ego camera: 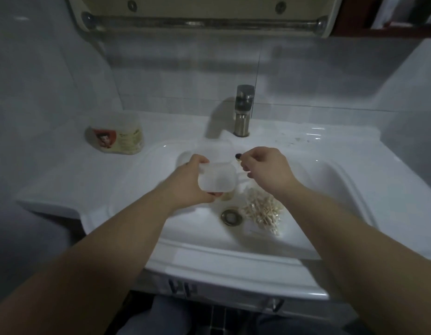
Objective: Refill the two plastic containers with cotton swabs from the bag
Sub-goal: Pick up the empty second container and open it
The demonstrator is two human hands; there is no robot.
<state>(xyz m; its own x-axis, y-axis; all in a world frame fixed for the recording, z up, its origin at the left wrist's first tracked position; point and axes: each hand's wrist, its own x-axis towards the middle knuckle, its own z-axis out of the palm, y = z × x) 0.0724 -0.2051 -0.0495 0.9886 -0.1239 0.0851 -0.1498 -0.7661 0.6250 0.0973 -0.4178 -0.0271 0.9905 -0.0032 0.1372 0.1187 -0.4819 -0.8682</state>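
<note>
Gripping container (pixel 217 178) with left hand (pixel 190 186); cannot tell about curled right hand (pixel 267 168). Find swab bag (pixel 262 211) at its six o'clock, closest.

My one head-worn wide-angle camera faces forward and down, close over the sink (pixel 233 263), left hand (pixel 185 183) and right hand (pixel 267 170) centred.

Bare forearms (pixel 127 238), blue-grey trousers (pixel 171 317)
</note>
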